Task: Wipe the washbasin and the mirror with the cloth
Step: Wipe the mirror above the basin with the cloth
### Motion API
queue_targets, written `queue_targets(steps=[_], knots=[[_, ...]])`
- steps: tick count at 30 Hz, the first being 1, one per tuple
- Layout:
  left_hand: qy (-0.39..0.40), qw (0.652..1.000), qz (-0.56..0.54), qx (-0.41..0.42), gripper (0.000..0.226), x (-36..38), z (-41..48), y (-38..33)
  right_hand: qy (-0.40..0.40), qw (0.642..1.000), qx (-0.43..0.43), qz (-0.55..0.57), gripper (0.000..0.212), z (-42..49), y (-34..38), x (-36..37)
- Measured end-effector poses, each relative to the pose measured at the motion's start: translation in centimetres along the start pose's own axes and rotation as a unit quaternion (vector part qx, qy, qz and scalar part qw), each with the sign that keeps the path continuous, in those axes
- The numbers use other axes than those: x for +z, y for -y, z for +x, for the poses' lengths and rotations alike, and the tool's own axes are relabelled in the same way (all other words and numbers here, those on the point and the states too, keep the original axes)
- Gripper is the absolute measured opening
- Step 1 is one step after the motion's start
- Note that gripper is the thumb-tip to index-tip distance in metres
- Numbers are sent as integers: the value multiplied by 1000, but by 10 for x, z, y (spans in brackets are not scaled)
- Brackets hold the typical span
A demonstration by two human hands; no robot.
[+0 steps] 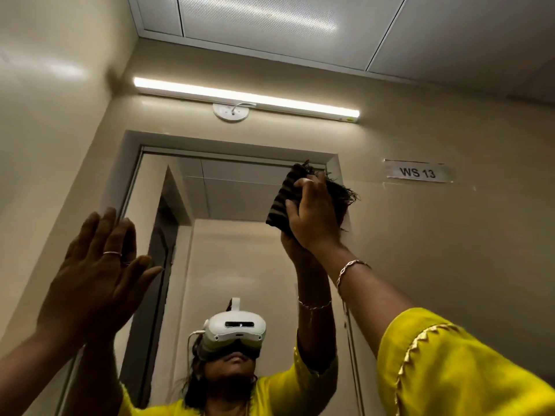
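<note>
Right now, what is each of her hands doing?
Left hand: open, fingers spread, holding nothing, palm toward the mirror's left edge.
Right hand: closed on the dark striped cloth, pressing it at the mirror's top right corner.

Right grip [312,211] clenched, left [99,265] flat.

Your cloth [283,199] looks ribbed, dark and frayed at its edge. The mirror [240,235] is smooth, reflective glass; the left wall [45,115] has a glossy sheen.
</note>
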State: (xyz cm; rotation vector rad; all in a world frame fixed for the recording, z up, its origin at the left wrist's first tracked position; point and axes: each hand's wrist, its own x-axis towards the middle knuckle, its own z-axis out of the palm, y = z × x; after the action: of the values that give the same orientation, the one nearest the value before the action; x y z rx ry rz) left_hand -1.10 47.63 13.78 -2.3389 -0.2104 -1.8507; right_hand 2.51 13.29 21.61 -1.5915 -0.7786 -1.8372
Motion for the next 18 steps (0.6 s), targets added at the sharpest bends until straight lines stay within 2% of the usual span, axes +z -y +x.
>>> queue_targets(steps=[1,2,3,4,5,6,7,8,9,10,12,18], knots=[[56,998,-33,-16,153,6,2,4,18,999,-13,-32,55,1,-2,0],[51,996,-40,-57,140,27,10,19,47,996,-20,-77,63,3,-4,0],[92,993,-42,-57,130,36,13,31,75,989,-25,-123,67,4,-8,0],[75,992,-73,-65,112,39,14,26,97,982,-30,-158,69,6,-10,0],[146,985,-83,-35,148,23,6,13,111,978,-34,-174,70,8,-12,-1],[42,997,-59,-35,103,10,-2,3,119,976,-38,-176,71,12,-14,-3],[25,997,-68,-23,108,-10,-8,-8,123,976,-43,-173,71,16,-14,-4],[-62,996,-57,-25,96,-14,-12,-9,125,976,-47,-172,71,19,-15,-4],[-62,994,-83,-25,91,-25,-16,-18,126,975,-50,-174,71,22,-16,-5],[-108,991,-76,-16,90,-30,-20,-24,126,975,-48,-176,71,23,-17,-6],[-135,986,-98,-1,94,-40,-25,-31,116,975,-28,-185,68,23,-15,-7],[-137,980,-138,-36,105,-55,-34,-46,76,973,54,-213,61,24,-4,1]])
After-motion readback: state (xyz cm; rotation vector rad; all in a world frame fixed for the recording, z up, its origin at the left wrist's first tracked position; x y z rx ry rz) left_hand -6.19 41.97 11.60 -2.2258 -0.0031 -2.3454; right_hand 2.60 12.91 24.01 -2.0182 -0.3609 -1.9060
